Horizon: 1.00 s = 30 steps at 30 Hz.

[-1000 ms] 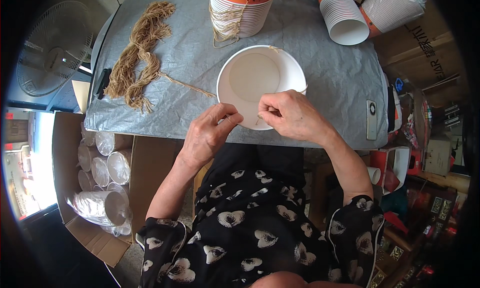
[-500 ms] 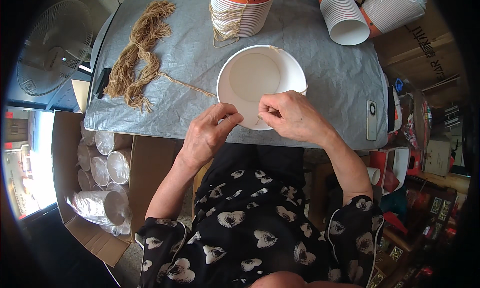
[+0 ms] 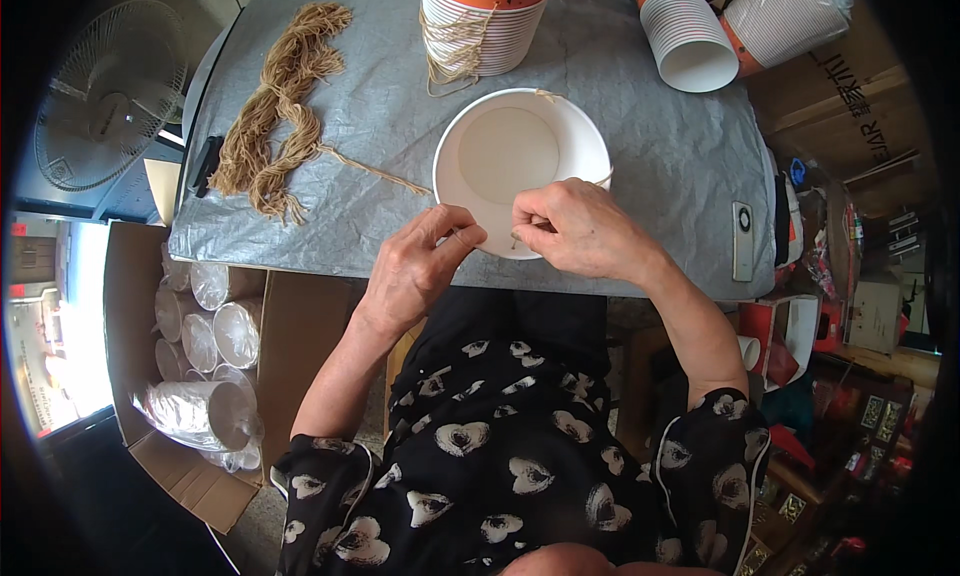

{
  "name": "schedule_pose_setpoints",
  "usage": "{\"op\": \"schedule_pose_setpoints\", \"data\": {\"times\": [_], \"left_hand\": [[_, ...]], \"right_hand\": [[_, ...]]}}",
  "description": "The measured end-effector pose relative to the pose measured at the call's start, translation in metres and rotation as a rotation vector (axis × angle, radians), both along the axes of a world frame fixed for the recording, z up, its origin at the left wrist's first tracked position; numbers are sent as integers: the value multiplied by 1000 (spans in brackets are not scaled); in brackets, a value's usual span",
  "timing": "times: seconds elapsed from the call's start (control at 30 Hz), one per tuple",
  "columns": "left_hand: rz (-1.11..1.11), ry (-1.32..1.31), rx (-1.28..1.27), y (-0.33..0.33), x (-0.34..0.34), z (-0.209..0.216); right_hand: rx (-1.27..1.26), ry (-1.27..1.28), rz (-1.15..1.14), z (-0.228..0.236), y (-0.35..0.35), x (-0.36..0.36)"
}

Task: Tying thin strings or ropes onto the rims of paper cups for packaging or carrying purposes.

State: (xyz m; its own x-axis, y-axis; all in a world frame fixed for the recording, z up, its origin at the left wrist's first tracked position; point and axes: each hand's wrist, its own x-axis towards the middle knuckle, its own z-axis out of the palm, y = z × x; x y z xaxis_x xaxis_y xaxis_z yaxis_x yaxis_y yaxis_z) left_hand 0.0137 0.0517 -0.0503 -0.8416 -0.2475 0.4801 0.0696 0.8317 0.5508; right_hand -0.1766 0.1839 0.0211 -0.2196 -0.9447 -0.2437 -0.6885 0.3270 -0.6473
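A white paper bucket (image 3: pixel 510 156) sits on the table's near side, its open mouth facing me. A bit of twine shows at its far rim and another at its right rim. My left hand (image 3: pixel 418 261) is pinched at the near left rim; what lies between its fingertips is hidden. Over the near right rim, my right hand (image 3: pixel 585 231) has thumb and fingers pressed together, with a short brown end of twine (image 3: pixel 515 242) showing beside them. A bundle of brown twine (image 3: pixel 275 126) lies at the left, one strand reaching toward the bucket.
Stacked orange-and-white buckets (image 3: pixel 483 31), draped with twine, stand behind. More stacks (image 3: pixel 690 41) lie at the far right. A phone (image 3: pixel 742 241) is near the right edge, a black-handled tool (image 3: pixel 204 166) at the left. A carton (image 3: pixel 205 491) of wrapped buckets stands below left.
My right hand has shifted very slightly left and up, and the bucket has moved a touch with it. My left hand stays almost in place.
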Motion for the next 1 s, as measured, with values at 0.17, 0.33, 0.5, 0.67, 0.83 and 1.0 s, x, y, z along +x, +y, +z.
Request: {"op": "schedule_pose_setpoints", "data": {"times": [0.17,0.33,0.5,0.67,0.83,1.0], "left_hand": [[-8,4,-1,-2,-2,2],[-6,-24,17,-7,-4,5],[22,-79,84,-11,-10,15],[-97,-200,164,-7,-26,45],[-226,-230,101,-13,-42,44],[-184,-227,219,-13,-42,40]], "right_hand": [[7,72,62,-4,-3,1],[-30,40,175,1,-4,-6],[-77,96,305,5,1,-20],[-105,110,253,3,-1,-23],[-77,16,137,5,1,-21],[-422,283,-8,5,28,-27]]}}
